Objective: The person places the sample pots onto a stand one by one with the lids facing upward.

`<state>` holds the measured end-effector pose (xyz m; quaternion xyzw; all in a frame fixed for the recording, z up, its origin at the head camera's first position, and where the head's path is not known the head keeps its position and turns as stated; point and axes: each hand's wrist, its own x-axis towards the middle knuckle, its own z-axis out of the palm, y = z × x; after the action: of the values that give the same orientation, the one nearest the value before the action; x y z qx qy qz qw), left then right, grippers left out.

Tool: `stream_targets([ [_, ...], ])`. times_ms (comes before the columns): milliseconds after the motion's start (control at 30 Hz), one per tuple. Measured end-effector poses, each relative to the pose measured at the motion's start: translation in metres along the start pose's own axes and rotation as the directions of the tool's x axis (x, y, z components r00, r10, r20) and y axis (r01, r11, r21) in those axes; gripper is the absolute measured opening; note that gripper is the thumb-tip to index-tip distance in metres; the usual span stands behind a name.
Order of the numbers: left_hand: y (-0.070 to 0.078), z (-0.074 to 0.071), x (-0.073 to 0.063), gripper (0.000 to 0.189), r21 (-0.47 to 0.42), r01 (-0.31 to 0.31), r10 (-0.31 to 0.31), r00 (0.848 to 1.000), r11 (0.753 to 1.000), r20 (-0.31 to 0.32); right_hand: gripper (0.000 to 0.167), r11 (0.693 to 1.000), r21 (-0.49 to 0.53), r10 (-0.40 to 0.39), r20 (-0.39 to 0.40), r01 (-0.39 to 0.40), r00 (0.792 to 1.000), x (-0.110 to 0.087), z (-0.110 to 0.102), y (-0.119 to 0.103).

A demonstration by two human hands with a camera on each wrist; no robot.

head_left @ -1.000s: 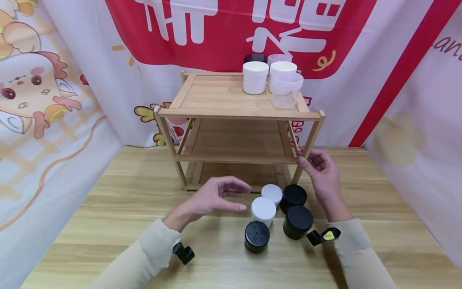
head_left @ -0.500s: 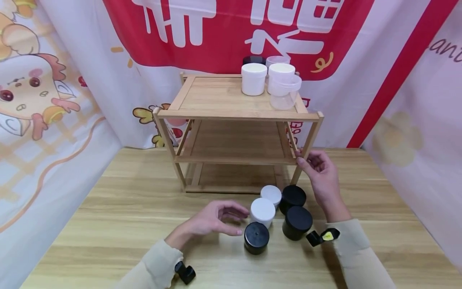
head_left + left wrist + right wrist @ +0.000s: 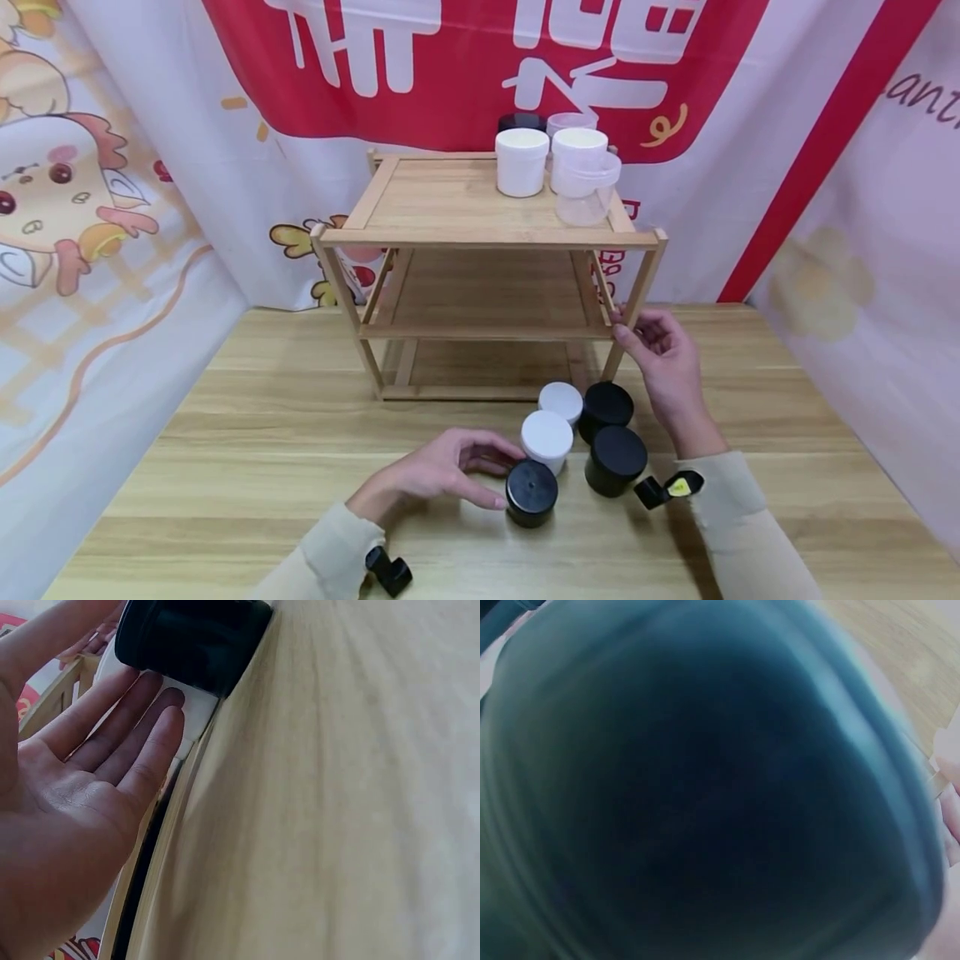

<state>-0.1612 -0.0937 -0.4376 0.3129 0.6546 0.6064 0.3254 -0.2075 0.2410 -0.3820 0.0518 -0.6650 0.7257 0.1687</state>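
My left hand (image 3: 457, 471) reaches to the left side of a black lidded jar (image 3: 532, 493), fingers spread, thumb tip right at its lid. In the left wrist view, the straight fingers of that hand (image 3: 97, 757) lie beside the black jar's (image 3: 199, 645) wall. Behind this jar stand two white jars (image 3: 547, 435), one behind the other. My right hand (image 3: 667, 367) pinches the right front leg of a three-tier wooden shelf (image 3: 487, 242) at middle-tier height, thumb in front. In the right wrist view, a dark blurred jar (image 3: 705, 787) covers most of the picture.
Two more black jars (image 3: 617, 461) stand to the right of the white ones, close to my right wrist. The shelf's top tier carries white jars (image 3: 522, 162), a clear tub (image 3: 587, 190) and other containers at its right side. Printed cloth (image 3: 187, 167) hangs behind and at the sides.
My left hand has come down and toward me, from beside the white jars to the front black jar. My right hand keeps its place on the shelf leg.
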Motion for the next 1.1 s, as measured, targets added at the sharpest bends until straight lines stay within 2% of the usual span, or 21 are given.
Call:
stream_targets([
  [200, -0.004, 0.002, 0.001, 0.066, -0.014, 0.004, -0.004, 1.000, 1.000, 0.018, 0.027, 1.000, -0.009, -0.003, 0.010, 0.003, 1.000, 0.000, 0.000, -0.001],
  [467, -0.012, 0.001, 0.002, 0.070, -0.094, 0.059, -0.056, 0.998, 0.994, 0.037, 0.022, 1.000, 0.021, -0.019, -0.003, 0.019, 1.000, 0.002, 0.000, 0.001],
  [567, -0.014, 0.001, 0.001, 0.072, -0.095, 0.063, -0.060, 0.998, 0.993, 0.031, 0.022, 0.999, 0.030, -0.023, -0.003, 0.023, 1.000, 0.001, 0.001, 0.002],
  [900, -0.014, 0.007, -0.001, 0.078, 0.098, 0.058, -0.059, 0.998, 0.993, 0.000, 0.023, 0.998, 0.048, -0.029, -0.013, 0.029, 1.000, 0.000, 0.004, 0.001],
  [1100, -0.015, 0.011, -0.002, 0.080, 0.135, 0.084, -0.081, 0.996, 0.987, -0.027, 0.022, 0.998, 0.054, -0.023, -0.016, 0.024, 1.000, 0.000, 0.005, 0.000],
])
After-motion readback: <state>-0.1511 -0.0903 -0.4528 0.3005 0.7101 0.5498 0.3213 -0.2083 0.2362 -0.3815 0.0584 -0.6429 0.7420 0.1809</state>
